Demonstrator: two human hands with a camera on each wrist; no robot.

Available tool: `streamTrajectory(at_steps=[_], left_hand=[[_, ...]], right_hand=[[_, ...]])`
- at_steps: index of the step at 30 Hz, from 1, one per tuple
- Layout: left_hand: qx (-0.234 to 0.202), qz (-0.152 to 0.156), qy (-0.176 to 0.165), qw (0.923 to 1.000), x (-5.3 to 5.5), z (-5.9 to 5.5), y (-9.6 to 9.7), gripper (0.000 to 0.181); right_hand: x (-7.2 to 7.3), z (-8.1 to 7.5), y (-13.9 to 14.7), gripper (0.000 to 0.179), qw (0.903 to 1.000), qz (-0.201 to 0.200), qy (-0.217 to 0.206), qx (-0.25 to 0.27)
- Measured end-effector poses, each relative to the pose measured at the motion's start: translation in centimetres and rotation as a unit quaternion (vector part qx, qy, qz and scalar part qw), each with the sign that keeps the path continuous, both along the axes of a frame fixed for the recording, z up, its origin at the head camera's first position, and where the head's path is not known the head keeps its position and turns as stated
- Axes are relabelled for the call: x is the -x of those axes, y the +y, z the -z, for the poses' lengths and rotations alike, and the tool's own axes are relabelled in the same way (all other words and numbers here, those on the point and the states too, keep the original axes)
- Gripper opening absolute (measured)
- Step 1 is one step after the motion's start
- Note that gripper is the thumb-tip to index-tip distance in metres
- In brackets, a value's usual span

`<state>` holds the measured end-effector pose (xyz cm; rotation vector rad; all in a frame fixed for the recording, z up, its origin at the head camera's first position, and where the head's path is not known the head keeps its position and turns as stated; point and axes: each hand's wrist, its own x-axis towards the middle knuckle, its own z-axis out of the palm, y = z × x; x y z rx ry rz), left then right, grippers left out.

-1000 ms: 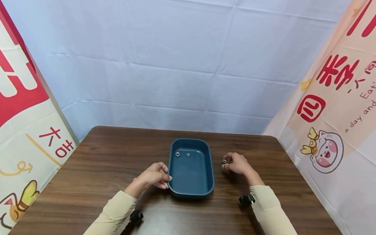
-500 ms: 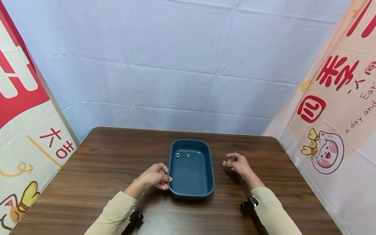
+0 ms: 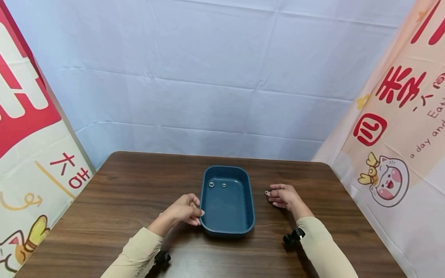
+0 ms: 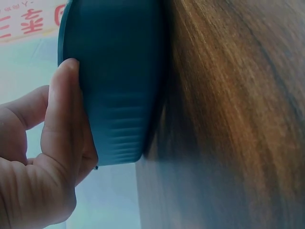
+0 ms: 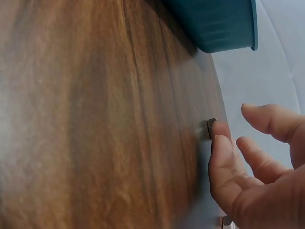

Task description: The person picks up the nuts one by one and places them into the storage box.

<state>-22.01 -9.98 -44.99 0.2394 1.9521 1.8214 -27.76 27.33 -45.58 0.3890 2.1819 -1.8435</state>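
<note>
A blue rectangular tray (image 3: 227,231) sits on the table, with two small metal nuts (image 3: 211,184) inside near its far end. My left hand (image 3: 184,209) holds its left side, thumb over the rim and fingers against the outer wall, as the left wrist view shows close up. To the right of the tray, my right hand (image 3: 286,197) pinches a small metal nut (image 3: 267,193) at its fingertips, low at the tabletop. In the right wrist view this nut (image 5: 211,129) pokes out past the thumb and a finger, while the other fingers are spread above.
The brown wooden table (image 3: 146,173) ends at a pale cloth backdrop (image 3: 201,96), with printed cloths at both sides. Low in the right wrist view, a small metallic piece (image 5: 227,220) shows beside the hand. A black wrist camera (image 3: 293,236) hangs under the right sleeve.
The right hand's fingers have shifted round the nut; they are flatter and cover part of it. The left hand and the tray keep their places. The head view has shifted slightly.
</note>
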Motion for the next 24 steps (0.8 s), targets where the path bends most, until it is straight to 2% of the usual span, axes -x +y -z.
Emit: streamTrajectory(at_steps=[14, 24], left_hand=[[0.004, -0.003, -0.007, 1.0000, -0.1, 0.1, -0.1, 0.033], [0.013, -0.005, -0.005, 0.9999, 0.0, -0.1, 0.0, 0.033]], right_hand=[[0.8, 1.2, -0.2, 0.045, 0.9999, -0.001, -0.014, -0.009], [1.1, 1.8, -0.5, 0.042, 0.9990, 0.002, 0.003, -0.045]])
